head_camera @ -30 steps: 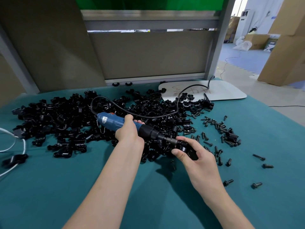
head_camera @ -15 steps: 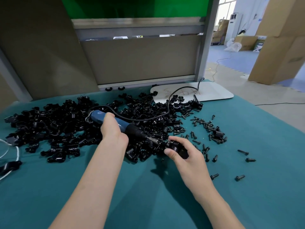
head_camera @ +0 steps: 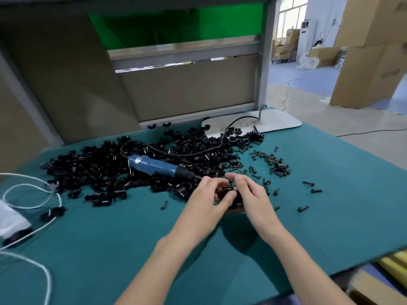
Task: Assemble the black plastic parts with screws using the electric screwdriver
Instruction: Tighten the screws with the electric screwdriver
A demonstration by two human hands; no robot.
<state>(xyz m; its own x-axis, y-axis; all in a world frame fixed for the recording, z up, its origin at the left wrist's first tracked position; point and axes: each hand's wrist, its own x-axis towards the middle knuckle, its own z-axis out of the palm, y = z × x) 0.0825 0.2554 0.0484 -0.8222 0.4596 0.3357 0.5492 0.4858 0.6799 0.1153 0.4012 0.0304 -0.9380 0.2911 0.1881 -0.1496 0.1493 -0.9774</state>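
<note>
Teal table (head_camera: 110,249): black parts pile (head_camera: 99,170), screws (head_camera: 271,159), screwdriver (head_camera: 154,167), white board (head_camera: 275,122).

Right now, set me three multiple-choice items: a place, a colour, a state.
1. The electric screwdriver lies: A on the pile of black parts; B on the floor; C in a box.
2. Its body is: A red; B blue; C yellow.
3. The left hand and right hand: A hold one black part; B grip the screwdriver; C lie flat.
Answers: A, it rests on the pile; B, blue casing; A, both hands' fingers curl round the part.
</note>
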